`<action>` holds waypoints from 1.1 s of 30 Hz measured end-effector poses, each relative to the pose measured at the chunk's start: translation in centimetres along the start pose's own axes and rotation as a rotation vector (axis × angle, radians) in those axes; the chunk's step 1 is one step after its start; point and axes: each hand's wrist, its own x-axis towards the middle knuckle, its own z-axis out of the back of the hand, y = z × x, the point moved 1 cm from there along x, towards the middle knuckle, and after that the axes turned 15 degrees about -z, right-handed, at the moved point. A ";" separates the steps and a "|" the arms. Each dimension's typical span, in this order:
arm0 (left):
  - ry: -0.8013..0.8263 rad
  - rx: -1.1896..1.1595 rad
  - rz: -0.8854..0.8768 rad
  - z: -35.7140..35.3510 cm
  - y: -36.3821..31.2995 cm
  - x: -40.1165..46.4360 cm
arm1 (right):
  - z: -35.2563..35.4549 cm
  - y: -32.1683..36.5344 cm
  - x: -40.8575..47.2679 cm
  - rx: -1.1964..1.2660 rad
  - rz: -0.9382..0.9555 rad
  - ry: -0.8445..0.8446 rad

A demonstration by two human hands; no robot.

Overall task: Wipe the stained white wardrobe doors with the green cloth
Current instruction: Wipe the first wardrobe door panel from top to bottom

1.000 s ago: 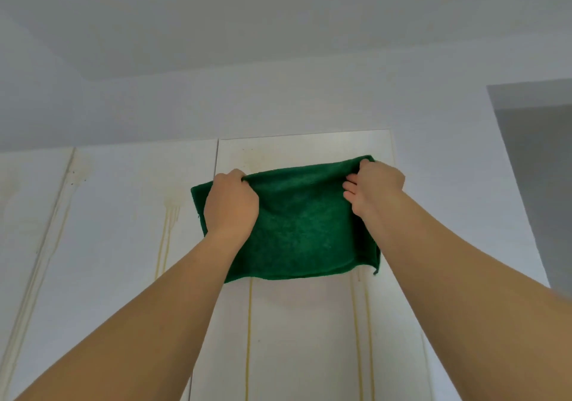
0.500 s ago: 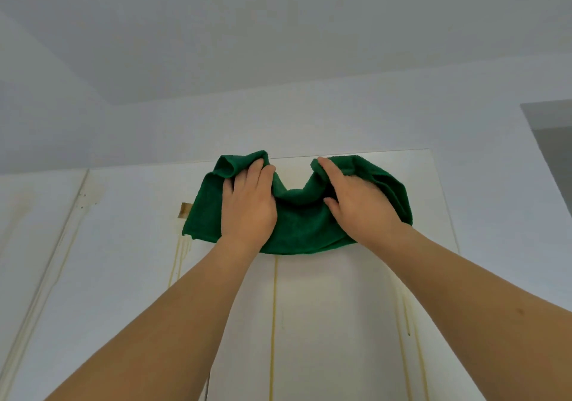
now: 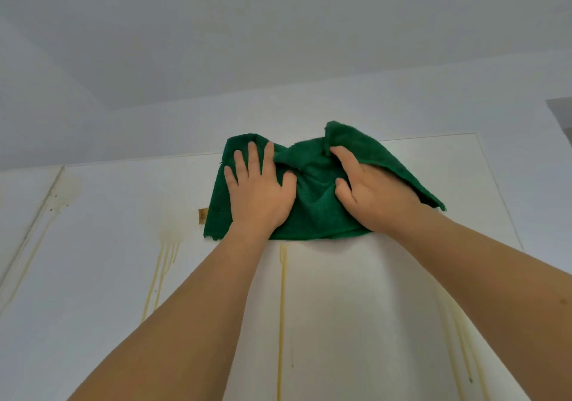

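The green cloth (image 3: 312, 199) lies bunched against the top of a white wardrobe door (image 3: 356, 307). My left hand (image 3: 260, 193) presses flat on its left half with fingers straight and spread. My right hand (image 3: 371, 196) presses on its right half, fingers extended up and left; a fold of cloth sticks up past the door's top edge by its fingertips. Yellow drip stains run down the door below the cloth and down the neighbouring door (image 3: 108, 276) to the left.
A small brown tag or hinge piece (image 3: 202, 216) shows at the cloth's left edge, at the seam between the doors. White wall (image 3: 309, 106) and ceiling (image 3: 247, 29) lie above the wardrobe. A grey opening (image 3: 561, 115) sits at far right.
Both hands went from gripping the cloth's top corners to pressing flat on it. The cloth has bunched up at the door's top edge, and the view has tilted upward.
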 end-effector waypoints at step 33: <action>-0.029 -0.041 -0.015 -0.2 0.6 -2.2 | -0.6 1.4 2.9 -0.338 -0.348 -0.015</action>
